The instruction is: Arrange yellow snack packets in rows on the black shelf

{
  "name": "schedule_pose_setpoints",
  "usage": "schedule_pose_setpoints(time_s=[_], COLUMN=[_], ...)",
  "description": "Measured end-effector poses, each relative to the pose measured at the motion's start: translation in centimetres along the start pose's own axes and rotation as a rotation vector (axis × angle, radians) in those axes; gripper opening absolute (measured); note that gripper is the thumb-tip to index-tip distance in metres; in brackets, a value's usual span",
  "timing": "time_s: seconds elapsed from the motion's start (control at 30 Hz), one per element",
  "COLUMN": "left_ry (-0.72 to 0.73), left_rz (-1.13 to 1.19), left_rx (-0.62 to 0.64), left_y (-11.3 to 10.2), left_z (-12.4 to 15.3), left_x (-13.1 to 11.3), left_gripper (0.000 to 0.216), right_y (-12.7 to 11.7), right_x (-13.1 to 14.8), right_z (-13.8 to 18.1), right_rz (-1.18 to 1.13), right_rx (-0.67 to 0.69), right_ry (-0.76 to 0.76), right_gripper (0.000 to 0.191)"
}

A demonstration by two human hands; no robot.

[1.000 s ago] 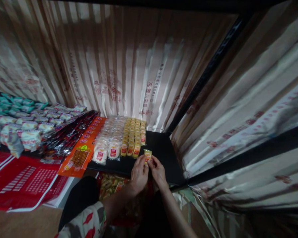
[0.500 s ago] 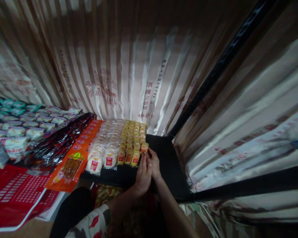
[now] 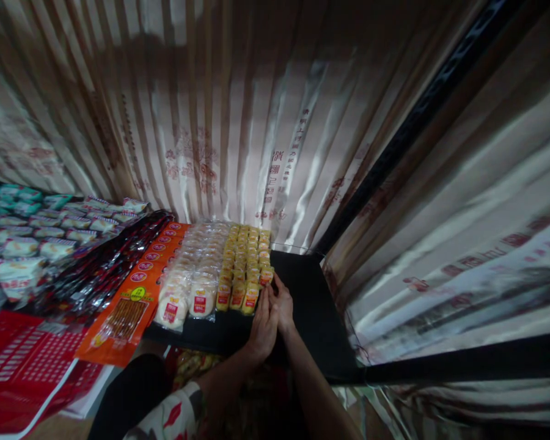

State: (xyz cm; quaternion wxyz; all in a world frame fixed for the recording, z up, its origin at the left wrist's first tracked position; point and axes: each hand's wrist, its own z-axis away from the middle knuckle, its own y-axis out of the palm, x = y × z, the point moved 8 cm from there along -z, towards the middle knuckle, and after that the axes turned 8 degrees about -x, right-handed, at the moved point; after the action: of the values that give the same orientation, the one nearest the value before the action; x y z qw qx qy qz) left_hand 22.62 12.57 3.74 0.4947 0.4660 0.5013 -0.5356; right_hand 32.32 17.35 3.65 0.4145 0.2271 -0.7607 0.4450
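Small yellow snack packets (image 3: 237,296) stand in tight rows on the black tabletop (image 3: 311,330). At the front of the rightmost row, a yellow snack packet with a red label (image 3: 266,275) sits between my fingertips. My left hand (image 3: 263,324) touches its near side, fingers straight and pressed together. From the right, my right hand (image 3: 283,305) has its fingers along the packet's side. The two hands lie against each other, and part of the fingers is hidden. Left of the yellow rows stand round white snacks in clear wrappers (image 3: 201,300).
Farther left lie orange snack bags (image 3: 119,318), dark shiny packs (image 3: 96,269), white packets (image 3: 57,247) and green packets (image 3: 27,194). A red printed sheet (image 3: 32,366) hangs at the front left. Behind is a pale curtain (image 3: 238,134); a black post (image 3: 394,146) rises at the right.
The view has shifted slightly, so the tabletop goods at the left sit a little farther left and lower. Both hands stay at the same yellow packet with nearly the same pose.
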Motion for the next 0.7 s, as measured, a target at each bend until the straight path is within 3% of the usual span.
schedule_pose_setpoints(time_s=[0.5, 0.7], left_ry=[-0.033, -0.034], left_rz=[0.022, -0.004], left_rx=[-0.034, -0.037], left_y=[-0.4, -0.2], left_z=[-0.5, -0.5], left_x=[0.3, 0.5], left_gripper=[0.055, 0.057], right_y=[0.8, 0.2], right_x=[1.5, 0.6], right_z=[-0.3, 0.3], right_rz=[-0.033, -0.177], right_rx=[-0.039, -0.067], right_ry=[-0.107, 0.055], right_gripper=[0.051, 0.053])
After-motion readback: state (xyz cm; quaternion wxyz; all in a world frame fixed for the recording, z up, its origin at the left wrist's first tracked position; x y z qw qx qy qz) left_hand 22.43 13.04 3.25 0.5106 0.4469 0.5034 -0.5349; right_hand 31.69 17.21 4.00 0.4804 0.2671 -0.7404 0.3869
